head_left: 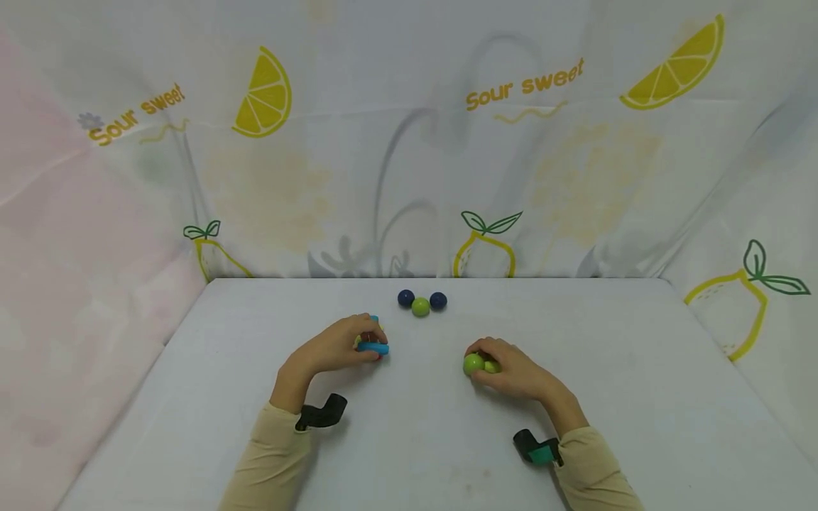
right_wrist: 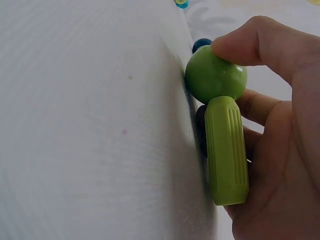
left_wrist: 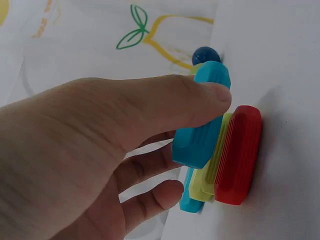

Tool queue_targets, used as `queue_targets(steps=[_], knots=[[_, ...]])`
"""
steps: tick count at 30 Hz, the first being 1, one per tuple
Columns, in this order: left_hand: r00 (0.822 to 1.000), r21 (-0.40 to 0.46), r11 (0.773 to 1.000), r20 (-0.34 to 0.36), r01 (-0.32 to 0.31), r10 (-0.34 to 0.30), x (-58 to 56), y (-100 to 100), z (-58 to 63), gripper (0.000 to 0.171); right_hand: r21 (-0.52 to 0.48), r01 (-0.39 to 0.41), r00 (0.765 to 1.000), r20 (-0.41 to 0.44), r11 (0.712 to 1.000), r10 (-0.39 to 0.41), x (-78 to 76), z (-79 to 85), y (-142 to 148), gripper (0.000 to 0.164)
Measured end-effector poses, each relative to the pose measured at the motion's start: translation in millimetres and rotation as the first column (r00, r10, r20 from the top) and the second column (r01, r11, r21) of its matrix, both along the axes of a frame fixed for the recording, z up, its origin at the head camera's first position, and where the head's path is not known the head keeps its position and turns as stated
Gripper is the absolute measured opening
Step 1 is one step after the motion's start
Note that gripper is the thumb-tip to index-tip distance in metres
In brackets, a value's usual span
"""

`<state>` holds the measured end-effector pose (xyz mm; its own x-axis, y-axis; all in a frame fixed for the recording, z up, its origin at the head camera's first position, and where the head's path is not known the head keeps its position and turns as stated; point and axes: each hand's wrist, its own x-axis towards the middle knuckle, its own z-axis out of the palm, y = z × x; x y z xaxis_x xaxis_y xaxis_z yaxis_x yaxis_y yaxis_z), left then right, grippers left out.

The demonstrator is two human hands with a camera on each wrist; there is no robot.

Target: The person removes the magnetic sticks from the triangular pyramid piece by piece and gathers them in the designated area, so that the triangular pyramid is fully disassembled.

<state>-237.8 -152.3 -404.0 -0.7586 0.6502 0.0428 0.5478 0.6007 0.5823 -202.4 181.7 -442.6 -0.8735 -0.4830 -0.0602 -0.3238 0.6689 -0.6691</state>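
Observation:
My left hand (head_left: 339, 345) pinches a ridged blue rod (left_wrist: 201, 142) between thumb and fingers. Right beside that rod lie a red rod (left_wrist: 239, 155), yellow-green rods (left_wrist: 202, 186) and another blue rod (left_wrist: 189, 204), partly hidden by the hand in the head view. On the right side, my right hand (head_left: 514, 370) holds a shiny green ball (right_wrist: 216, 75), the thumb on top of it. A ridged light green rod (right_wrist: 226, 152) meets the ball end-on and lies along the palm. Behind this rod, a dark round thing (right_wrist: 201, 120) shows only in part.
Farther back on the white table (head_left: 422, 426), a green ball (head_left: 420, 307) sits between two dark blue balls, one at the left (head_left: 405, 298) and one at the right (head_left: 438, 301). A lemon-print cloth (head_left: 383, 142) hangs behind the table's back edge.

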Motion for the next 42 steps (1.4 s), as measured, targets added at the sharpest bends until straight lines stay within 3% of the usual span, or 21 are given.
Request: queue_targets(steps=[6,28,38,42], knots=[[0.998,-0.032,0.999,0.054,0.018,-0.016,0.6,-4.7,1.2,0.015,-0.002,0.0,1.0,-0.004,1.0,0.0,0.0,1.5,0.3,0.028],[0.995,-0.093,0.996,0.094,-0.002,0.011,-1.8,-8.1,-6.5,0.022,-0.001,0.002,1.0,-0.003,1.0,-0.002,-3.5,3.0,0.4,0.029],[0.993,-0.101,0.995,0.121,-0.006,0.019,1.0,-7.7,-8.7,0.024,-0.015,-0.002,1.0,0.026,1.0,0.002,0.1,-1.2,1.9,0.033],[0.995,-0.075,0.997,0.098,0.004,0.003,0.6,-5.3,-7.0,0.022,-0.028,-0.002,1.0,0.027,1.0,0.003,-0.1,-1.6,3.1,0.036]])
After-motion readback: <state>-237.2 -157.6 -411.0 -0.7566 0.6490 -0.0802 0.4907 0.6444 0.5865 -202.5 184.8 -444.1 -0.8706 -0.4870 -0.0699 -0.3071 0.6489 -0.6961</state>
